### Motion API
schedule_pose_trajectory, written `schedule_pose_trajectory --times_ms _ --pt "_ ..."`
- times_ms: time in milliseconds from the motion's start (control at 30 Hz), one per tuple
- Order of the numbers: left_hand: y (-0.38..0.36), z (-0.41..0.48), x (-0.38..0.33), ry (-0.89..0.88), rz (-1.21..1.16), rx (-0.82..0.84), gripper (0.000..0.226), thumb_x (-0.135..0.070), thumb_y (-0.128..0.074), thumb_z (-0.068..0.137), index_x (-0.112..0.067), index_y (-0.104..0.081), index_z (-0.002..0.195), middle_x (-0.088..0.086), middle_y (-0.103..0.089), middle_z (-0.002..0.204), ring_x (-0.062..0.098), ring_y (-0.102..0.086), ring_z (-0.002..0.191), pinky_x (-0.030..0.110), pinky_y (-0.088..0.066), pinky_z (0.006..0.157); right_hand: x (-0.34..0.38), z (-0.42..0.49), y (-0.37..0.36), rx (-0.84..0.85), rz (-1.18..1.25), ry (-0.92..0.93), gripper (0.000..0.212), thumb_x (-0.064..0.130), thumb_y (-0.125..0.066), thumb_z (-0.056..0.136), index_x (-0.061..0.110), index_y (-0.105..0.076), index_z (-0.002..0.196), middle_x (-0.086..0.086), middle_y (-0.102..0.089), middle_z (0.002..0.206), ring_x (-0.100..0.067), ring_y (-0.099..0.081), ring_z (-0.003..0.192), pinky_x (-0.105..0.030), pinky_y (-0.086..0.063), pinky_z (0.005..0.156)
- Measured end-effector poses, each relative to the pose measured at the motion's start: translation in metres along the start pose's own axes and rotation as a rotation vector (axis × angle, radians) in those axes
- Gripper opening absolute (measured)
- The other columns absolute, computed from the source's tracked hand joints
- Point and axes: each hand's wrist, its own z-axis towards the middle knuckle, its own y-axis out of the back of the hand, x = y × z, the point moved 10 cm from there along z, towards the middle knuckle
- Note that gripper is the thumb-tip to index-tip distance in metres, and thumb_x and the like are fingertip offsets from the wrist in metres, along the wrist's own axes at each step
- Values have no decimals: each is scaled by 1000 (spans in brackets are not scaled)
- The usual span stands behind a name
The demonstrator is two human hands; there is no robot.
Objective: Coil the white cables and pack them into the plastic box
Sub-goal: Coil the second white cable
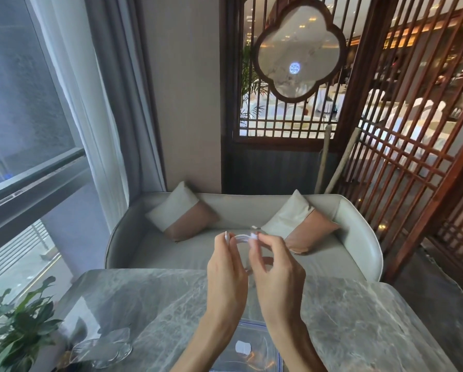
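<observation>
Centre of frame, left hand (226, 267) and right hand (274, 267) raised close together, both pinching a coiled white cable (242, 237); plastic box (251, 345) bottom centre on marble table (133, 299)

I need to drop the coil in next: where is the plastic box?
In the head view, the plastic box sits on the marble table at bottom centre, between the forearms.

No legible text anywhere (the screen's (297, 49) round blue emblem is blurred)
</observation>
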Motion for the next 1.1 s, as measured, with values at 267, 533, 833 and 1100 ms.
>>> schedule_pose_trajectory --times_ms 267,533,833,1100 --pt "9 4 15 3 -1 54 23 -26 -36 105 -21 -53 90 -9 -62 71 9 -53 54 22 -49 50 -51 -17 -61 530 408 -455 20 12 -69 92 23 -71 108 3 -79 83 -12 -76 72 -29 -61 64" --pt "12 -3 42 383 -604 251 23 -33 -42 104 -17 -49 119 10 -76 97 29 -75 88 30 -60 71 -66 -10 -46 396 391 -459 20 11 -68 91 20 -78 107 11 -80 86 -6 -76 85 -28 -61 70" --pt "31 -3 21 223 -392 246 25 -23 -65 89 2 -66 91 27 -71 93 41 -69 87 45 -59 85 -47 -8 -40 355 232 -336 16 18 -69 91 20 -77 105 12 -80 87 -2 -75 83 -41 -62 75" --pt "34 8 18 221 -256 346 26 -3 -69 88 -5 -46 99 19 -64 84 21 -70 67 35 -60 63 -40 -10 -44 488 368 -318 27 14 -72 90 23 -75 115 15 -79 96 0 -74 90 -31 -62 81"
